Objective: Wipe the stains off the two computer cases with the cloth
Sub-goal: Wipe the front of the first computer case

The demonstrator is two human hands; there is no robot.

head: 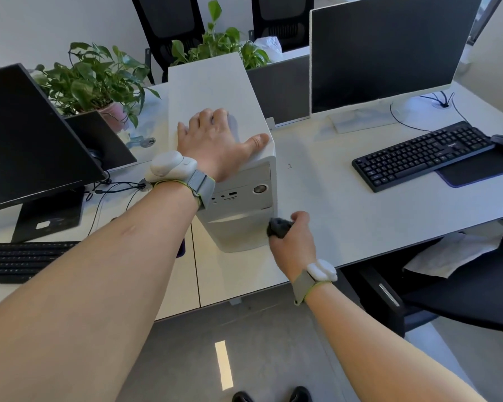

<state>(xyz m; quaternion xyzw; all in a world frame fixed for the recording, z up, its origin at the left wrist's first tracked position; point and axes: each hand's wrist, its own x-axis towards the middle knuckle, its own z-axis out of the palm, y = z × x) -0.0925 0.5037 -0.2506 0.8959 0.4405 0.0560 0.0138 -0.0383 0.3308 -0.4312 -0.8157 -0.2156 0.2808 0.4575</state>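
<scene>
With the left hand (215,140) flat atop the case (215,91), the right hand (295,242), gripping the cloth (278,227), should rub firmly along its lower front corner.

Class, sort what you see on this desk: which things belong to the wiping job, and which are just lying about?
Job:
- white case, steadied by the left hand
- dark cloth, gripped in the right hand at the case's lower front corner

Lying about:
- monitors
- keyboards
- plants
- chair
</scene>
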